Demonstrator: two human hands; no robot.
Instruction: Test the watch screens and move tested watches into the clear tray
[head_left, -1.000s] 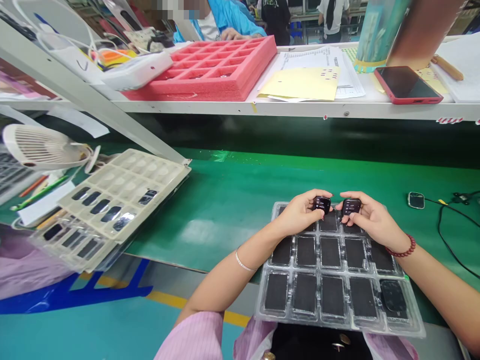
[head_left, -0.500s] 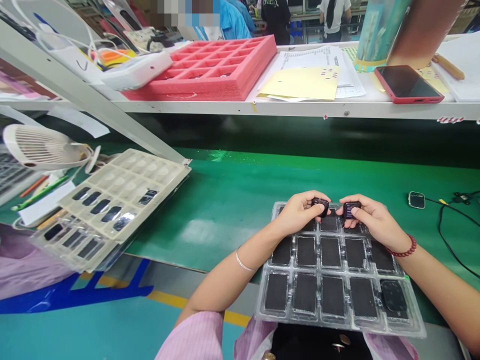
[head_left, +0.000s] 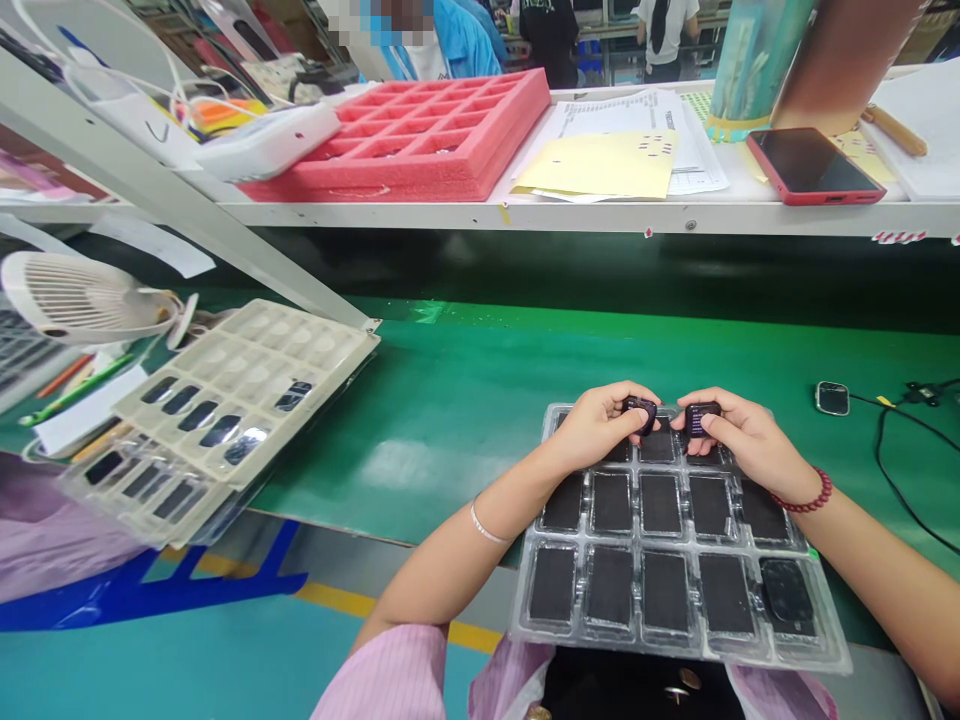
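- The left hand [head_left: 600,427] is held over the top row of the tray; its fingers are closed, with a square smartwatch body [head_left: 640,414] gripped between thumb and fingertips, lit screen showing;
- The right hand [head_left: 742,437] is held just beside it; its fingers are likewise closed, with a second square smartwatch body [head_left: 703,419] pinched between them;
- A thin white bangle [head_left: 486,527] is worn on the left wrist; a red bead bracelet [head_left: 802,497] is worn on the right; pink striped sleeves [head_left: 386,675] are seen at the bottom edge;
- A clear blister tray [head_left: 523,625] is laid on the green conveyor belt [head_left: 420,400], directly under both hands; dark pads are seated in its cells;
- A cream moulded tray [head_left: 247,385] is propped at a tilt to the left, with dark items in some cells; a white desk fan [head_left: 75,298] is placed beyond it;
- A small device [head_left: 832,398] and a black cable [head_left: 889,470] are placed on the belt to the right;
- A pink foam tray [head_left: 397,150], paper sheets [head_left: 600,165] and a phone in a red case [head_left: 814,165] are set on the white shelf [head_left: 600,217];
- A co-worker in a blue jacket [head_left: 457,45] is seen beyond the shelf.
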